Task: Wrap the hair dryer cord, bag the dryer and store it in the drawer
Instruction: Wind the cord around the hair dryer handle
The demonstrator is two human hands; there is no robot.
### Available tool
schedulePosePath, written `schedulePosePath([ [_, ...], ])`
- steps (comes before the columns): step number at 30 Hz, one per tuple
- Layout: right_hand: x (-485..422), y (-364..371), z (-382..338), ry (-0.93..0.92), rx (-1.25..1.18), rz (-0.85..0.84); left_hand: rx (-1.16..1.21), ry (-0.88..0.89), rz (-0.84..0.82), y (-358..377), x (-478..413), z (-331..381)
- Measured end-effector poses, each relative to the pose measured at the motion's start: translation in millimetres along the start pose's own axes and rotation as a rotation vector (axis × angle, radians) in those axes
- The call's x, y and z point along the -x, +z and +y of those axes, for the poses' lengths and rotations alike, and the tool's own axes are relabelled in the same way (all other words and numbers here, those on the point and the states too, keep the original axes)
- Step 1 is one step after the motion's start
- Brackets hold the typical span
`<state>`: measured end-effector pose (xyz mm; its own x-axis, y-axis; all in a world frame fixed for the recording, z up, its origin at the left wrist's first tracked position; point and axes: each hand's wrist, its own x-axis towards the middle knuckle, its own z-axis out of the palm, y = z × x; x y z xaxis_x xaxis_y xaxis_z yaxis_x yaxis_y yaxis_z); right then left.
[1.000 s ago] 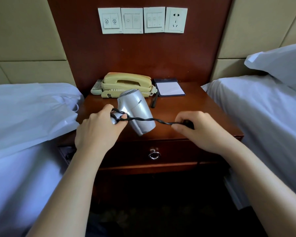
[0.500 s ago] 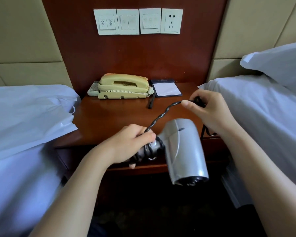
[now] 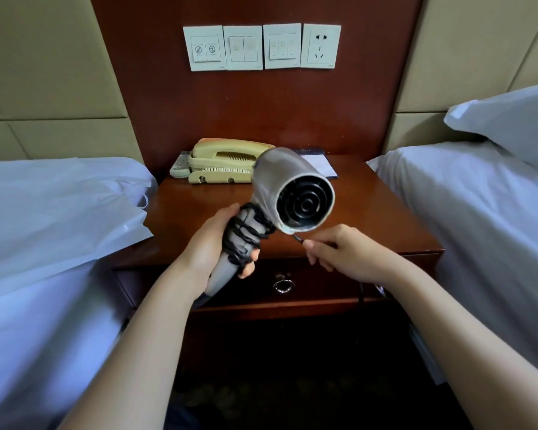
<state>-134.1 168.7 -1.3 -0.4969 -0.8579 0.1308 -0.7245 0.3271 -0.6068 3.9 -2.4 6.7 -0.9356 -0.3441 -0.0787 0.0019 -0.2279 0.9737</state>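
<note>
Several turns of cord [image 3: 242,240] already lie around the dryer [image 3: 280,200] handle, so the wrapping step is in hand and looks well along. The left hand [image 3: 213,246] is closed around the handle over the coils, holding the dryer in the air above the front edge of the nightstand [image 3: 379,218], its grille turned toward the camera. The right hand [image 3: 345,252] pinches the free cord just below the barrel, fingers closed on it; a dark length hangs down below that hand, so some cord is left to wind. How much is left, and where the plug is, cannot be told.

The next move probably calls for carrying the pinched cord round the handle again while the left thumb pins the coils. After that come the bag [image 3: 59,212], which lies on the bed at the left, and the drawer [image 3: 317,285], which is shut.
</note>
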Motion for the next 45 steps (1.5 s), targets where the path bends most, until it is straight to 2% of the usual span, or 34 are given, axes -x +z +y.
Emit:
schedulePosePath([
  [3, 7.3, 8.2, -16.3, -0.046, 0.048, -0.062, 0.045, -0.019, 0.034, -4.8, -2.0, 0.2],
  [7, 11.1, 13.0, -32.9, -0.016, -0.05, -0.192, 0.136, -0.032, 0.057, -7.0, -3.4, 4.0],
  [14, 14.8, 15.1, -34.9, 0.044, -0.226, -0.229, 0.106, -0.031, 0.237, -8.2, -9.1, 1.4],
  [16, 13.3, 19.2, -31.5, 0.162, -0.444, -0.201, 0.098, -0.009, 0.305, -9.0, -9.8, 1.9],
  [20, 7.1, 19.0, -23.2, 0.468, -1.192, -0.171, 0.119, 0.003, 0.366, -14.5, -9.2, 5.6],
  [22, 5.5, 15.1, -19.0, 0.575, -1.349, -0.115, 0.135, 0.012, 0.395, -17.7, -8.5, 7.0],
  [24, 5.5, 14.5, -16.6, 0.62, -1.387, -0.101, 0.146, 0.025, 0.433, -20.0, -7.6, 7.1],
  [28, 3.9, 21.7, -18.7, 0.623, -1.322, -0.133, 0.184, 0.064, 0.508, -21.9, -7.3, 5.5],
  [34, 0.6, 26.1, -15.4, 0.536, -1.279, 0.005, 0.295, 0.067, 0.534, -23.9, -5.7, 6.8],
  [36, 1.0, 26.7, -13.1, 0.484, -1.012, 0.09, 0.305, 0.049, 0.54, -25.4, -5.8, 6.2],
  [39, 5.3, 25.9, -6.9, 0.3, -0.278, 0.207, 0.304, 0.03, 0.528, -26.8, -6.7, 5.5],
  [40, 7.1, 25.2, -5.7, 0.231, -0.115, 0.24, 0.302, 0.026, 0.523, -27.2, -7.2, 5.1],
  [43, 10.4, 22.9, -7.2, 0.099, 0.04, 0.233, 0.316, 0.01, 0.473, -27.9, -7.0, 4.6],
  [45, 9.7, 23.1, -7.6, 0.064, -0.008, 0.148, 0.348, -0.01, 0.417, -27.6, -6.6, 4.9],
])
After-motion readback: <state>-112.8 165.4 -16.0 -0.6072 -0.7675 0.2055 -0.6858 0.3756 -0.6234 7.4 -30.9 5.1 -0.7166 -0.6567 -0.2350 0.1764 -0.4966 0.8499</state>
